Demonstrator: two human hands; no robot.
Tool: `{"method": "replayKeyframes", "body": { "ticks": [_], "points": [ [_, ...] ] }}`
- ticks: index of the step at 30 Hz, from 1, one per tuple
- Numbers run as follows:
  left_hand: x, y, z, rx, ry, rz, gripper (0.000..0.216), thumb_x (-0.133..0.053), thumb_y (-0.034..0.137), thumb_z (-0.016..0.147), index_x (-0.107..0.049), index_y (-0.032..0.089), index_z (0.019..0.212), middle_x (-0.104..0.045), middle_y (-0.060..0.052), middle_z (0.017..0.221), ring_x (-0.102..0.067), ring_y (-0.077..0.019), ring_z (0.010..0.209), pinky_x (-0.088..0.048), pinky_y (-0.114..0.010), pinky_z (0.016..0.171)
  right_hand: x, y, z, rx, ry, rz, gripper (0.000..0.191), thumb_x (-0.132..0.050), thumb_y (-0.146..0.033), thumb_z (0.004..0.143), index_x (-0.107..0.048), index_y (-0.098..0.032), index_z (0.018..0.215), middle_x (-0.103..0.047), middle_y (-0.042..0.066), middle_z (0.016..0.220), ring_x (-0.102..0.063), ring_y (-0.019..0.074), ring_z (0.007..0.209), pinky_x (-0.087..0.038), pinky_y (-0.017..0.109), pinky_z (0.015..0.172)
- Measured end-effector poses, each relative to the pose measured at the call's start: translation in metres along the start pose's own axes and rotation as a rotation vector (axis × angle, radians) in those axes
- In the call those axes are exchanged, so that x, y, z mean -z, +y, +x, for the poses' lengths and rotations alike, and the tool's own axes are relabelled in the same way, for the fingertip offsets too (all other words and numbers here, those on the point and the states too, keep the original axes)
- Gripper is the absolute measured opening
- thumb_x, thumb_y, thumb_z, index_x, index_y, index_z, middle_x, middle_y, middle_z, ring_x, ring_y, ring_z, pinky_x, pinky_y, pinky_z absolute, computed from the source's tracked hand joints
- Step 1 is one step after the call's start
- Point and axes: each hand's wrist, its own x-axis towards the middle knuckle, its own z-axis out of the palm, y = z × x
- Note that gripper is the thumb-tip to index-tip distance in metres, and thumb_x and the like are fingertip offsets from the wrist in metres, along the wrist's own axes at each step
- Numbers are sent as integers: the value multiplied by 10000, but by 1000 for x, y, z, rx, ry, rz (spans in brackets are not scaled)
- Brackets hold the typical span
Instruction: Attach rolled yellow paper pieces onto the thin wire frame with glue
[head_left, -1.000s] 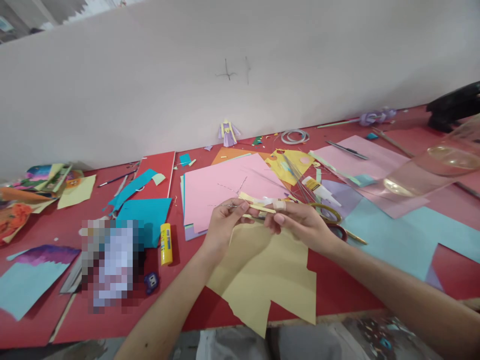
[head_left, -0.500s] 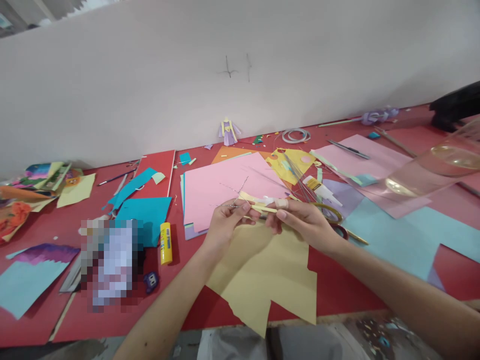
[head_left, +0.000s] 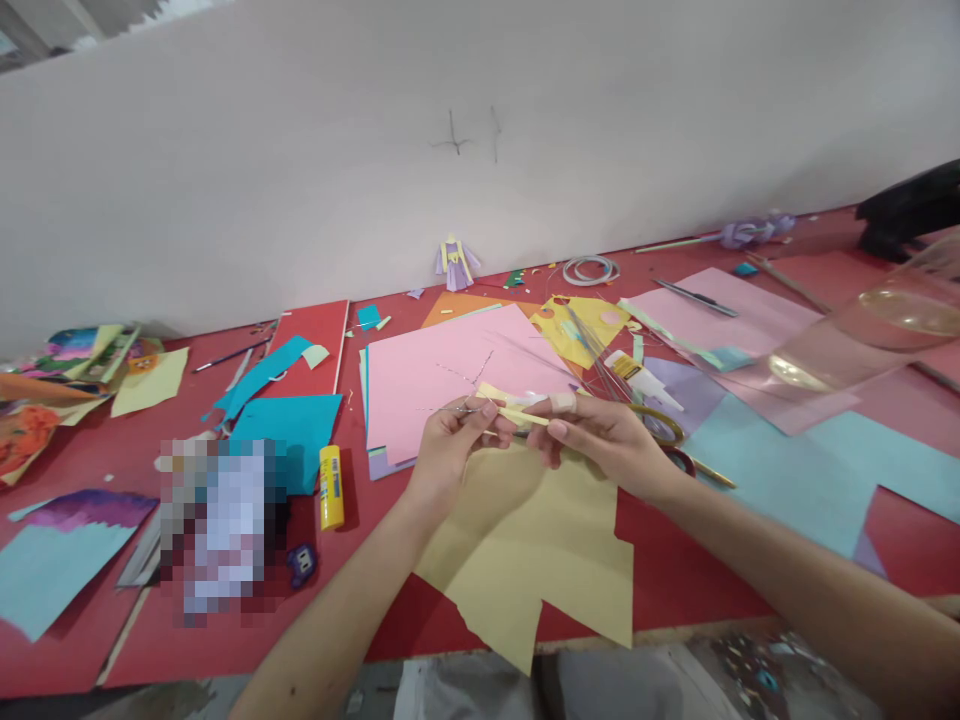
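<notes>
Pale yellow paper strips point(head_left: 523, 417) span the gap between my two hands, above a yellow sheet point(head_left: 547, 530). My left hand point(head_left: 454, 440) pinches their left end, where thin twisted wires point(head_left: 475, 378) stick out up and to the left. At the other end, my right hand point(head_left: 600, 435) has its thumb and fingers closed on the same strips. A pale wrap circles one finger of that hand. Behind the hands lies a stack of pink paper point(head_left: 450, 350). Scissors with yellowish handles point(head_left: 660, 425) rest just beyond my right hand.
A yellow glue stick point(head_left: 331, 488) and teal paper point(head_left: 289, 430) lie at left. A small paper dress figure point(head_left: 455, 263) leans on the wall. To the right are a white glue bottle point(head_left: 643, 378), a craft knife point(head_left: 697, 297) and a clear cup with liquid point(head_left: 870, 330).
The hands stay almost in place, still holding the strips. The right fingertips have shifted slightly left and down along the strips. The view has moved a little.
</notes>
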Motion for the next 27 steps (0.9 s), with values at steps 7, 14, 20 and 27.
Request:
{"method": "replayKeyframes", "body": {
  "ticks": [7,14,20,27],
  "points": [
    [-2,2,0,36,-13,-24,281,-797,416,737,-711,155,794,-693,0,660,-622,-104,599,-523,-239,640,4,5,-1,-31,-40,142,307,-713,-391,850,-723,-196,1087,-757,91,950,-675,139,634,-580,286,596],
    [-1,-1,-1,50,-36,-24,271,-788,416,753,-721,157,798,-693,-2,668,-621,-99,602,-525,-232,643,2,6,0,-65,-32,193,275,-740,-369,831,-722,-194,1043,-757,76,889,-690,154,671,-581,278,580],
    [0,-2,-1,34,-63,-12,242,-769,389,784,-721,152,789,-681,-7,661,-611,-94,600,-519,-224,639,4,7,0,-28,-81,224,214,-697,-309,881,-723,-201,1064,-762,80,934,-706,148,720,-582,261,603],
    [4,-4,0,0,-54,24,244,-755,390,804,-724,148,805,-684,-9,663,-592,-85,592,-515,-216,635,6,13,0,-5,-76,174,208,-692,-323,884,-732,-202,1049,-771,84,945,-694,146,676,-574,281,607]
  ]
}}
